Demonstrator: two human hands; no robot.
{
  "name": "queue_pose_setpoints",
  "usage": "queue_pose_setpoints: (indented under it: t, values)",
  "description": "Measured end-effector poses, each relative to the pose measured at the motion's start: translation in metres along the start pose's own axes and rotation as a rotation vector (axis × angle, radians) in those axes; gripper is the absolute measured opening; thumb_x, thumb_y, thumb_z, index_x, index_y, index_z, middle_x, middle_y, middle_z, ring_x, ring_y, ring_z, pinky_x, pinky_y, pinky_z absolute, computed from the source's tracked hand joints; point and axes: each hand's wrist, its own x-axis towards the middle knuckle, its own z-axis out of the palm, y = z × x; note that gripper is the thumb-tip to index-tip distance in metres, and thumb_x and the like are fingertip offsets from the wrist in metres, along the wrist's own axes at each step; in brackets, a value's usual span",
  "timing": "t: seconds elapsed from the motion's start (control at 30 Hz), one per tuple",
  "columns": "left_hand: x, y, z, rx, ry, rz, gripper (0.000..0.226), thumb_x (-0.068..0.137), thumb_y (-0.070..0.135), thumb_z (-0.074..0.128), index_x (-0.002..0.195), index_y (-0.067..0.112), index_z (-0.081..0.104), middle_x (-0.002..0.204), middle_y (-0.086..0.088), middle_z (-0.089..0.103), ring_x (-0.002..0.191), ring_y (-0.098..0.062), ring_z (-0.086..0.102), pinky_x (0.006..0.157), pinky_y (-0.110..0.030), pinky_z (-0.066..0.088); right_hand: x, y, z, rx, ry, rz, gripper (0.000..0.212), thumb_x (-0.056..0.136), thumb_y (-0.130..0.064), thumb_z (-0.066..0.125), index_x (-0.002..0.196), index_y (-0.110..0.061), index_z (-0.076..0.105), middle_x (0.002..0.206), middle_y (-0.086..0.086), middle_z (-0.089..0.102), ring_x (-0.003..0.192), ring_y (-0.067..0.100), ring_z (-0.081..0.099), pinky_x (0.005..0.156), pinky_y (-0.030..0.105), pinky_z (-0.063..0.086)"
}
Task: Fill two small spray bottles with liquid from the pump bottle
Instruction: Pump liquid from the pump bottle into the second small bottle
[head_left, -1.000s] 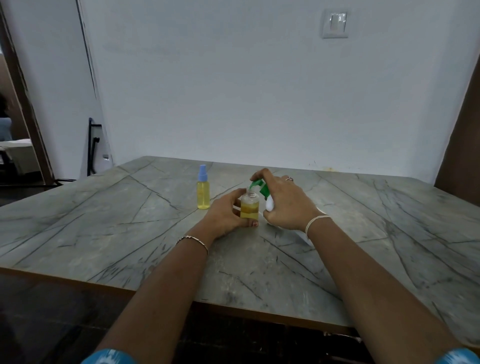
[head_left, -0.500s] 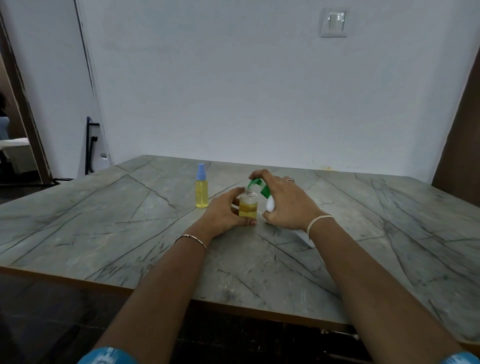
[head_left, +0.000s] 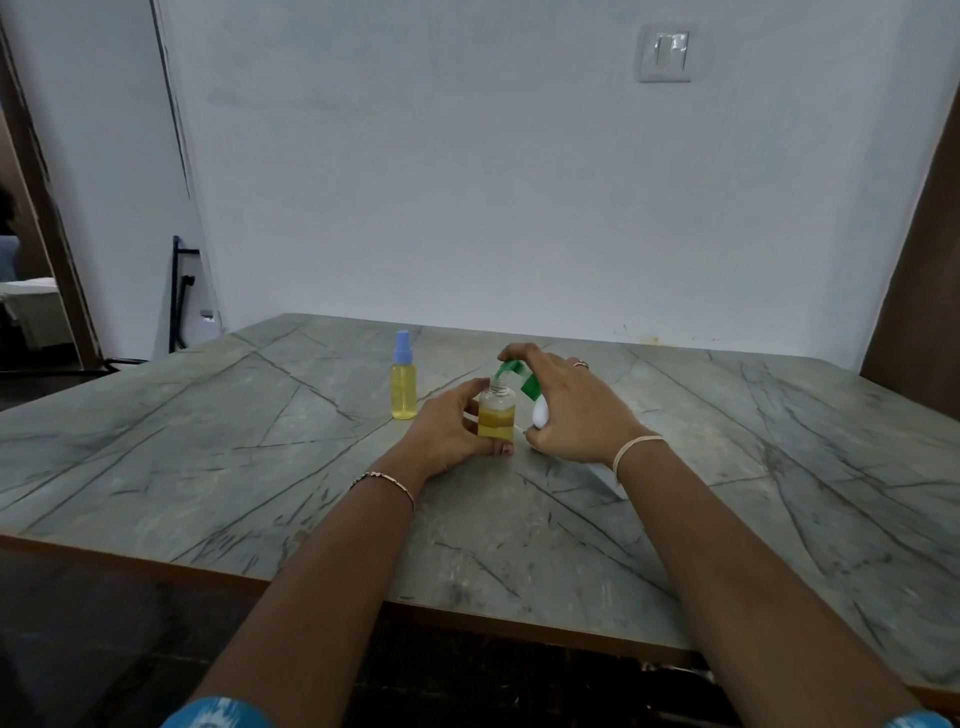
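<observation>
A small clear spray bottle without its cap stands on the grey marble table, about half full of yellow liquid. My left hand grips it from the left. My right hand wraps the white pump bottle; its fingers press on the green pump head, whose spout sits over the open neck. Most of the pump bottle is hidden by my hand. A second small spray bottle, full of yellow liquid with a blue cap on, stands to the left.
The table's wooden front edge runs below my forearms. A white wall with a switch plate is behind the table. A dark metal frame leans by a doorway at the left.
My hands and the bottles have kept their places. The liquid level in the open bottle looks about the same.
</observation>
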Motion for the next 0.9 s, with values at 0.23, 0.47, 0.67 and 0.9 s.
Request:
queue_pose_setpoints:
  t: [0.23,0.47,0.67,0.9]
  values:
    - [0.0005,0.0001,0.0004,0.004,0.000,-0.014,0.096,0.066,0.021,0.087,0.146,0.021,0.034,0.113,0.003,0.057,0.089,-0.009,0.062,0.077,-0.018,0.049,0.0036,-0.0045,0.0045,-0.009,0.054,0.014,0.068,0.069,-0.024,0.068,0.125,-0.034,0.032,0.121,-0.001,0.055,0.102,0.024,0.055,0.087,0.048,0.052]
    - [0.0022,-0.0034,0.0003,0.008,0.000,0.008,0.094,0.063,0.024,0.088,0.144,0.025,0.039,0.116,0.001,0.062,0.089,-0.009,0.064,0.081,-0.022,0.053,0.0022,-0.0019,0.0028,0.071,0.007,0.029,0.073,0.066,-0.025,0.067,0.125,-0.042,0.027,0.115,0.000,0.058,0.090,0.023,0.056,0.080,0.045,0.054]
    - [0.0027,-0.0035,0.0000,0.009,0.001,0.014,0.092,0.063,0.024,0.089,0.142,0.024,0.041,0.113,0.003,0.062,0.085,-0.005,0.063,0.079,-0.021,0.053,0.0020,-0.0023,0.0037,0.050,0.033,0.014,0.070,0.069,-0.022,0.067,0.125,-0.039,0.030,0.118,-0.002,0.057,0.093,0.022,0.056,0.083,0.043,0.053]
    - [0.0023,-0.0028,0.0004,-0.001,-0.001,0.014,0.092,0.064,0.023,0.088,0.142,0.025,0.040,0.113,0.003,0.059,0.091,-0.012,0.063,0.084,-0.026,0.054,0.0035,-0.0046,0.0033,0.063,0.046,0.017,0.065,0.069,-0.020,0.067,0.122,-0.035,0.032,0.118,-0.003,0.058,0.094,0.020,0.055,0.083,0.042,0.054]
